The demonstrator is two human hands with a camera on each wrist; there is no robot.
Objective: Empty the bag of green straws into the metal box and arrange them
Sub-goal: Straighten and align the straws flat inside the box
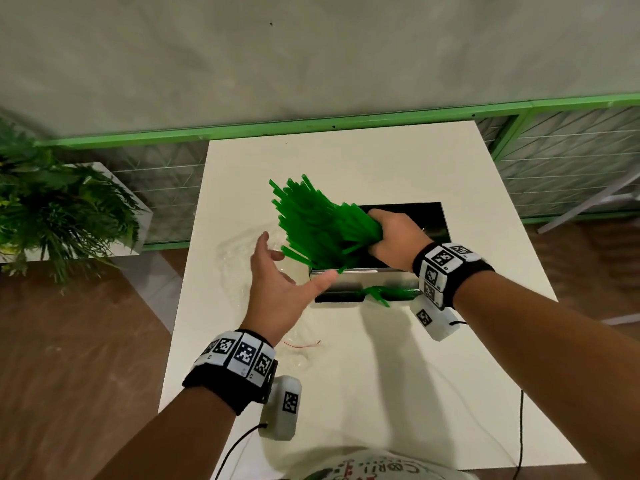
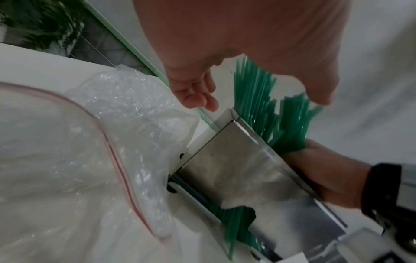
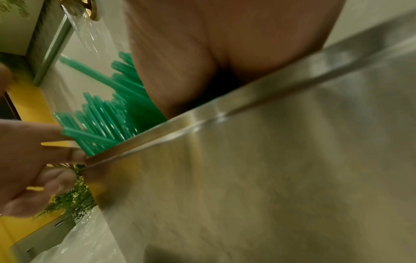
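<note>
A thick bundle of green straws [image 1: 318, 223] fans up and to the left out of the metal box [image 1: 367, 278]. My right hand [image 1: 391, 237] grips the bundle's lower end inside the box. My left hand [image 1: 280, 278] hovers open just left of the box, fingers spread, below the straw tips. The clear zip bag [image 2: 85, 160] lies flat and crumpled on the table left of the box. A few straws [image 1: 381, 294] show through the slot at the box's front. In the wrist views I see the straws [image 2: 270, 115] [image 3: 108, 115] rising over the box wall [image 3: 270, 160].
The white table [image 1: 346, 393] holds the box near its centre. A potted green plant [image 1: 52, 209] stands to the left, off the table. A green-framed rail [image 1: 311, 126] runs behind the table. Camera cables hang off the near edge.
</note>
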